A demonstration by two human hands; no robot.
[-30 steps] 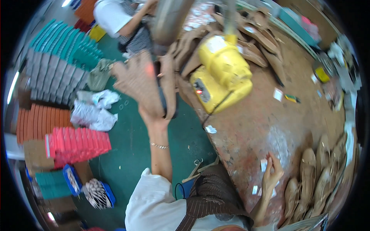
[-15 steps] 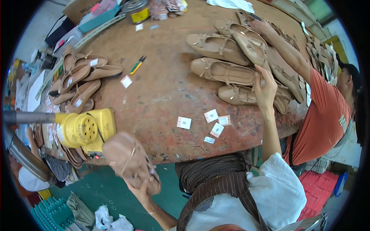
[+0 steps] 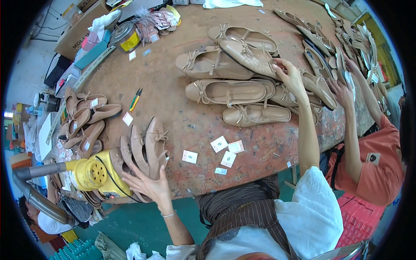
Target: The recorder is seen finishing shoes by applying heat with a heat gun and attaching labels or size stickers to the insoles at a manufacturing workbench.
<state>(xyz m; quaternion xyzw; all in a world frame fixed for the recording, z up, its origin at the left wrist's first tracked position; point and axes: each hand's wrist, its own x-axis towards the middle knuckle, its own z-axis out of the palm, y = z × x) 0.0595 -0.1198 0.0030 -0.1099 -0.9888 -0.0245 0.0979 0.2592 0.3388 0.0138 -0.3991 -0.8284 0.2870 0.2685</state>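
My left hand, fingers spread, lies against several tan shoes that stand on their sides at the table's near edge. These shoes have small bows and sit right beside a yellow machine. Over at the right, my right hand pinches the heel of a tan quilted flat shoe, tilted across the top of the pile. Below it lie more tan bow flats, among them a strapped flat shoe and another flat shoe nearest me.
White tags lie mid-table. A yellow-green thread snipper is farther left, near a group of tan heeled shoes. At the back left stands a metal can. A co-worker's hands reach among shoes at the right.
My left hand has brought its shoes from beyond the near edge onto the table and spread its fingers. My right hand has shifted to the quilted shoe. The co-worker's arm has drawn back rightward.
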